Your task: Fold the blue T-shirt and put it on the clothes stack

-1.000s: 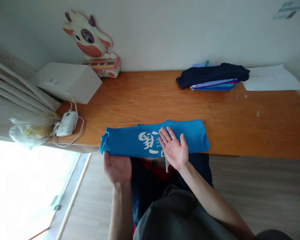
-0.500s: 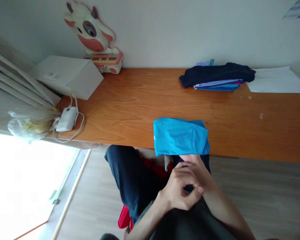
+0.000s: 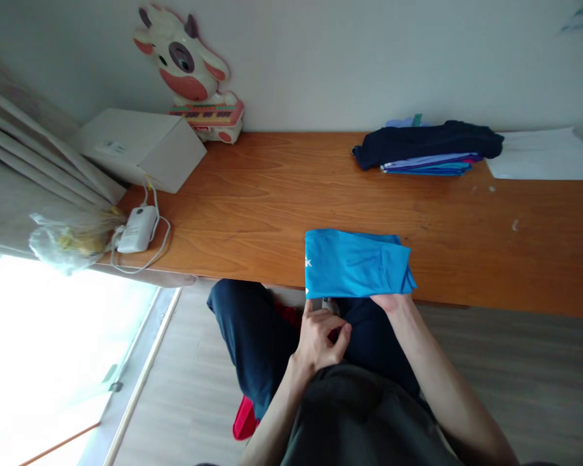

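Note:
A bright blue folded garment lies at the table's front edge, with part of some white lettering on its left side. My right hand reaches beneath its lower right edge; the fingers are hidden under the fabric. At the garment's lower left corner is my left hand, palm side partly turned up. One of its fingers stretches up to the corner, while the thumb and the other fingers are loosely bent with a gap between them. Nothing shows in that hand.
Folded clothes are stacked at the back, a dark one on top, beside white paper. On the left are a white box, a cow toy keyboard, a white adapter with cable and a plastic bag. My legs are below the table edge.
My left hand has moved left, from in front of my right wrist to the garment's lower left corner. My right wrist has shifted slightly right under the fabric. The garment has barely moved.

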A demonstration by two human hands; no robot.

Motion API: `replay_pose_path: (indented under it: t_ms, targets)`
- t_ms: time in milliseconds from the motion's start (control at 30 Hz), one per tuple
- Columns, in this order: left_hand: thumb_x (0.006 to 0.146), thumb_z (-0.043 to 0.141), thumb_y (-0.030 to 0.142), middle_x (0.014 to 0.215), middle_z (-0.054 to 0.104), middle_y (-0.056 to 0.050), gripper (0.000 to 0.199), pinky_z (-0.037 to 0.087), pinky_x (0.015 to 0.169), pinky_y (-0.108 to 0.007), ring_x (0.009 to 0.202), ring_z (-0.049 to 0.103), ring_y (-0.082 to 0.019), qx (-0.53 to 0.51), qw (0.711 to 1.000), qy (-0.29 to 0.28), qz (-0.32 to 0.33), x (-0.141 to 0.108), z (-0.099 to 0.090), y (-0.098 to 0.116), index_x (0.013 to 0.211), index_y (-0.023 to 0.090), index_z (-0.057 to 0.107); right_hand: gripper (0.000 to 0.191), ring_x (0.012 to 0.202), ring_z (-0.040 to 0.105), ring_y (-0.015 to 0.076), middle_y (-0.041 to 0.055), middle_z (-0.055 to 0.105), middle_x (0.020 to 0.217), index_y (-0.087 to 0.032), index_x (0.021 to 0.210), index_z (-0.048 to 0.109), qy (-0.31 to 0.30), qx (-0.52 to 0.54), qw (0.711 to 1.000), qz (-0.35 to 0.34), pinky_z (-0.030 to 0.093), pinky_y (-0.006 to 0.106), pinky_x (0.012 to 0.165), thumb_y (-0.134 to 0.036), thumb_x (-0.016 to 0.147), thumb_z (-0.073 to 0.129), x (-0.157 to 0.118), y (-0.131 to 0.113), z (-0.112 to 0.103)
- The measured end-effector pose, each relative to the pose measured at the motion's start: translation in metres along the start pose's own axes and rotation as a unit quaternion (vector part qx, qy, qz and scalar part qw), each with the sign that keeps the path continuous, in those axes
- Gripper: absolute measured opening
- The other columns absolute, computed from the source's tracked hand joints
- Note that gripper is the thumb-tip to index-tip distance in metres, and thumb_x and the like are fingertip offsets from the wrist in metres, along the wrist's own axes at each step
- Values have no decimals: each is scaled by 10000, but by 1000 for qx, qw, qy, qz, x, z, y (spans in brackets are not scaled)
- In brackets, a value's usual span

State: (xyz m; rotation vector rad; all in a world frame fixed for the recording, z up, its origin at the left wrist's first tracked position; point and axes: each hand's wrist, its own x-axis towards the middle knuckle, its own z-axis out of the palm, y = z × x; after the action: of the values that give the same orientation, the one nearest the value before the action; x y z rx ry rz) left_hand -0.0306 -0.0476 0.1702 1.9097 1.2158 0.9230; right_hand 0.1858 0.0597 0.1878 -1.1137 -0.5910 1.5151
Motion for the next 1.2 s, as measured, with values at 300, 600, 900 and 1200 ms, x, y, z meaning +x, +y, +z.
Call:
replay_pose_path:
  t_ms: [300,600,900,1200]
  targets:
    - [1065,674,427,724,803,-32,340,492,1068,-581,718,770,-267,8,1000,-11,3,7,2,3,803,280,835,717,1441,743,393,162,843,1379,-291,1368,807,-9,-71,995,71,589,692,1219,-868,960,684,-12,-26,-51]
    - [1075,652,364,705,774,-15,430,461,1076,-496,741,742,-211,76,995,-56,-18,8,-11,6,666,240,699,889,1543,634,444,162,693,1643,-254,1648,610,28,-431,890,-147,428,687,1369,-566,878,928,6,-37,-72]
    - [1073,667,324,666,750,3,458,433,1160,-520,725,745,-210,59,996,-69,-20,11,-15,14,623,241,687,1102,1758,375,388,77,302,1939,-333,1906,185,-4,-484,846,-222,373,599,1433,-618,1024,780,6,-46,-93]
    - [1081,644,355,684,775,0,438,427,1168,-535,706,758,-217,-6,998,-41,-39,10,-17,16,687,255,806,732,1508,686,413,98,683,1677,-311,1736,599,0,-529,832,-167,540,624,1304,-621,1080,702,-6,-44,-97]
